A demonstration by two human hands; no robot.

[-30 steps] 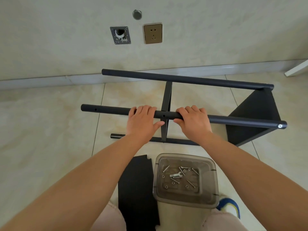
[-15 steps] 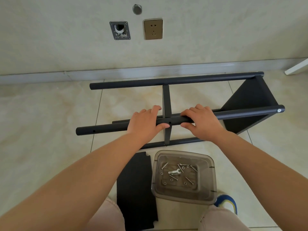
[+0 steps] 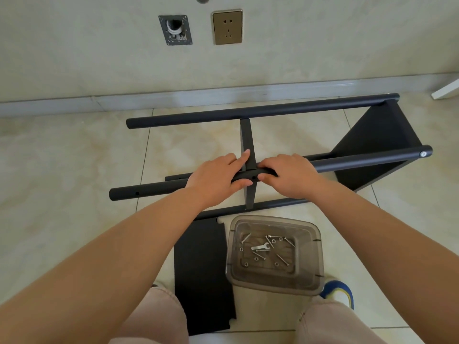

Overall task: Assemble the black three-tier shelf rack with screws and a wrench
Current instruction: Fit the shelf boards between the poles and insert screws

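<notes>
Since the earlier frame we had rolled the rack [image 3: 372, 145] toward the wall. Our left hand [image 3: 213, 178] and right hand [image 3: 289, 175] both curled round the near pole [image 3: 360, 161], flanking the middle shelf's screw hole. Next, we judged, a screw from the bin [image 3: 274, 254] below our wrists.

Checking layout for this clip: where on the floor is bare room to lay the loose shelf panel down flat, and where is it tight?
Bare tile lies left of the loose shelf panel and the rack poles' open ends, up to the baseboard. Another bare patch lies right of the parts tub. It is crowded in the middle, where both hands, rack and tub sit close.
</notes>
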